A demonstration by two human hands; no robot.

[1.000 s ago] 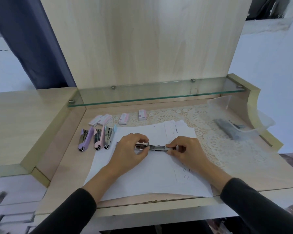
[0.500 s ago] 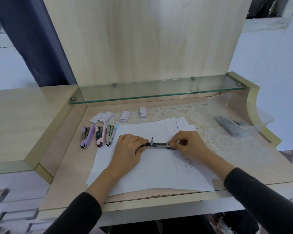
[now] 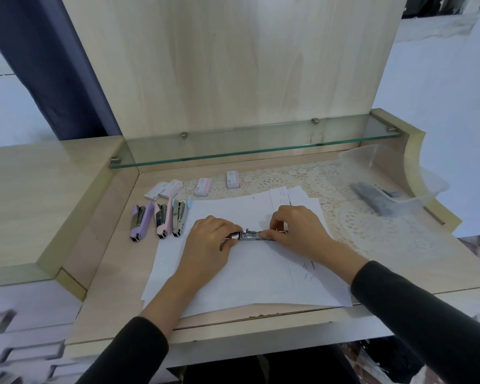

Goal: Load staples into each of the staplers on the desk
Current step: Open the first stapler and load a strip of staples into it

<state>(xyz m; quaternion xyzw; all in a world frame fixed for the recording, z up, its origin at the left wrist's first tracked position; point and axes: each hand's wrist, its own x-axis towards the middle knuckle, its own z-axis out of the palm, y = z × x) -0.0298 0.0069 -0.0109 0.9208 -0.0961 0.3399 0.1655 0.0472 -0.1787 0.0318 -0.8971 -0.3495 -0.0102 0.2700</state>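
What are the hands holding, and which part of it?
A silver stapler over the paper: the left hand grips its left end, the right hand pinches its right end.

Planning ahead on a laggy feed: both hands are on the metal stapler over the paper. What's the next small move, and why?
Probably steady the stapler with the left hand and let the right hand press the raised part down to close it. Both hands pinch its ends and a small part stands up mid-length. Whether it is loaded is too small to tell.
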